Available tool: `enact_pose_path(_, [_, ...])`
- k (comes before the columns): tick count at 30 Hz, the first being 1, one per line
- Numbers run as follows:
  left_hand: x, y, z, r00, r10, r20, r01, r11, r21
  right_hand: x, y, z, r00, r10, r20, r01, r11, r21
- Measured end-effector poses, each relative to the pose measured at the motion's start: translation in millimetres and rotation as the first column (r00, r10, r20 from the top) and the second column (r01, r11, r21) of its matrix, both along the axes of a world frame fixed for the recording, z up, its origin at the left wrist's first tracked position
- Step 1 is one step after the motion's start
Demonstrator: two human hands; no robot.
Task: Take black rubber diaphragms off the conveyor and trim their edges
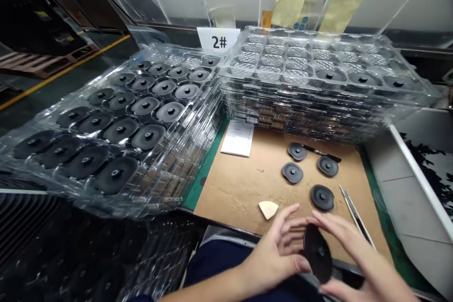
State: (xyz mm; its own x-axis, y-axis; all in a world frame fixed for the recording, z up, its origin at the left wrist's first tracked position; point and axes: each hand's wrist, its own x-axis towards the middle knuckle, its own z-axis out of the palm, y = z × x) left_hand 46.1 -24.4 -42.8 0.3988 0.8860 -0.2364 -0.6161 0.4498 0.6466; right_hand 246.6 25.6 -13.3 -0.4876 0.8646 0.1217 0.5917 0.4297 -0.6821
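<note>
Low in front of me, a black disc with a small central stud (317, 254) is held up on edge between both hands. My left hand (271, 251) has its thumb against the disc's left side, with the fingers curled behind it. My right hand (361, 257) pinches the rim, a finger at the top and the thumb at the bottom. Just beyond, several similar discs (322, 197) lie on a cardboard sheet (244, 188). A cream wedge-shaped piece (268, 209) rests beside my left fingertips. Right of the discs is a slim utility knife (356, 217).
At left stands a tall stack of clear plastic trays (191, 151), its top tray mostly filled with black discs. Another tray stack (293, 99) rises at the back, holding a few discs. A printed paper (238, 138) and a dark-handled thin tool (329, 155) lie on the cardboard.
</note>
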Motion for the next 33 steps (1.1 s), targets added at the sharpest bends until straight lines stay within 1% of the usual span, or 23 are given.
enact_pose_path(2, [-4,1,-3.2,0.999,-0.022,0.043,0.026,0.996,-0.082,-22,-15,-1.4,0.997,0.061,-0.040,-0.062,0.998,-0.022])
enact_pose_path(4, [-12,2,-5.9,0.997,-0.028,0.075,0.039,0.988,-0.148,-36,-25,-8.7,0.998,0.045,-0.054,-0.047,0.998,-0.040])
enact_pose_path(7, [-28,3,-8.1,0.990,-0.040,0.135,0.067,0.978,-0.198,-51,-29,-21.1,0.999,-0.018,-0.039,0.014,0.994,-0.110])
enact_pose_path(9, [-38,3,-7.7,0.989,-0.025,0.146,0.058,0.973,-0.224,-62,-25,-24.8,0.999,0.006,-0.035,-0.010,0.990,-0.141])
enact_pose_path(12, [-52,4,-5.5,0.992,0.052,0.112,-0.020,0.963,-0.269,-77,-16,-25.6,0.995,0.102,-0.009,-0.102,0.983,-0.150])
enact_pose_path(13, [-57,5,-5.2,0.990,0.088,0.110,-0.053,0.957,-0.286,-81,-13,-26.4,0.994,0.113,0.002,-0.111,0.981,-0.156])
enact_pose_path(14, [-62,6,-5.3,0.985,0.131,0.111,-0.092,0.949,-0.302,-83,-10,-28.3,0.995,0.095,0.011,-0.092,0.981,-0.170])
enact_pose_path(16, [-73,8,-7.6,0.964,0.248,0.099,-0.203,0.922,-0.330,-86,-5,-37.0,0.999,-0.009,0.054,0.020,0.976,-0.218])
enact_pose_path(18, [-83,10,-12.2,0.927,0.369,0.067,-0.324,0.878,-0.353,-89,-3,-52.0,0.983,-0.105,0.153,0.140,0.961,-0.238])
enact_pose_path(19, [-87,12,-15.0,0.907,0.417,0.053,-0.372,0.855,-0.361,-91,-4,-60.7,0.973,-0.121,0.197,0.164,0.962,-0.218])
enact_pose_path(20, [-90,14,-17.9,0.890,0.455,0.042,-0.409,0.835,-0.369,-94,-6,-69.5,0.969,-0.109,0.223,0.153,0.970,-0.187])
enact_pose_path(21, [-93,16,-20.7,0.876,0.480,0.037,-0.433,0.820,-0.374,-97,-9,-77.4,0.973,-0.074,0.220,0.109,0.982,-0.152])
enact_pose_path(23, [-95,20,-25.9,0.860,0.508,0.038,-0.460,0.807,-0.371,-105,-17,-88.8,0.988,0.025,0.154,-0.008,0.993,-0.114])
enact_pose_path(24, [-94,23,-28.4,0.855,0.518,0.040,-0.470,0.804,-0.364,-108,-20,-91.6,0.990,0.081,0.114,-0.066,0.989,-0.129])
enact_pose_path(26, [-92,29,-33.3,0.845,0.534,0.041,-0.488,0.800,-0.349,-114,-23,-91.7,0.985,0.165,0.053,-0.150,0.965,-0.217])
enact_pose_path(28, [-89,34,-38.9,0.836,0.548,0.030,-0.509,0.795,-0.331,-116,-19,-86.5,0.982,0.187,0.018,-0.172,0.934,-0.313])
enact_pose_path(29, [-88,37,-42.1,0.833,0.552,0.021,-0.517,0.793,-0.322,-117,-14,-82.8,0.984,0.177,-0.002,-0.166,0.923,-0.348])
enact_pose_path(31, [-86,41,-48.6,0.834,0.551,0.008,-0.523,0.796,-0.306,-118,1,-74.9,0.994,0.096,-0.049,-0.108,0.913,-0.393])
enact_pose_path(33, [-85,43,-54.3,0.840,0.543,0.006,-0.518,0.804,-0.291,-120,21,-68.0,0.995,-0.043,-0.089,0.001,0.905,-0.425])
